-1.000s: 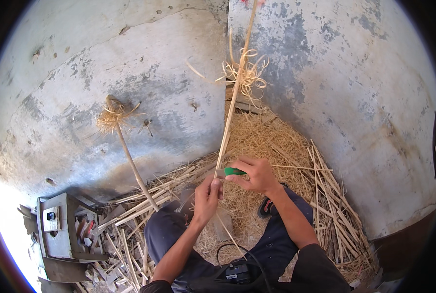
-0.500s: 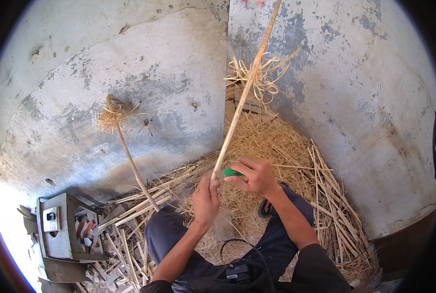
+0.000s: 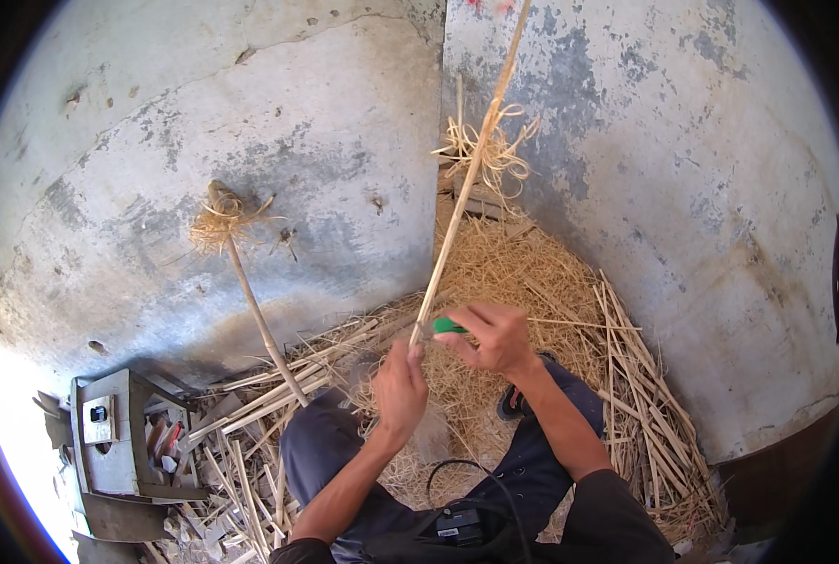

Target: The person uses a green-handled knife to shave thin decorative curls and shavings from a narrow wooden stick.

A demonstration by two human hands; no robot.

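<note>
A long, pale bamboo strip point(image 3: 460, 205) slants up and away from me, its top running past the upper edge of the view. Near its lower end, my left hand point(image 3: 400, 395) is closed around it. My right hand point(image 3: 497, 338) grips a green-handled knife point(image 3: 447, 325) close beside the strip, just above the left hand. The blade is small and hard to make out, so I cannot tell whether it touches the strip. Thin curled shavings point(image 3: 506, 162) hang around the strip's upper part.
Loose shavings point(image 3: 513, 268) cover the floor between my legs and in the corner. Split strips point(image 3: 640, 385) lie piled at the right, others at the left. A stick point(image 3: 255, 305) topped with shavings leans by the left wall. A grey wooden box point(image 3: 114, 437) stands lower left.
The strip's upper part has swung slightly left, and its hanging curls have shifted with it. My left hand has moved a little to the right; both grips stay the same.
</note>
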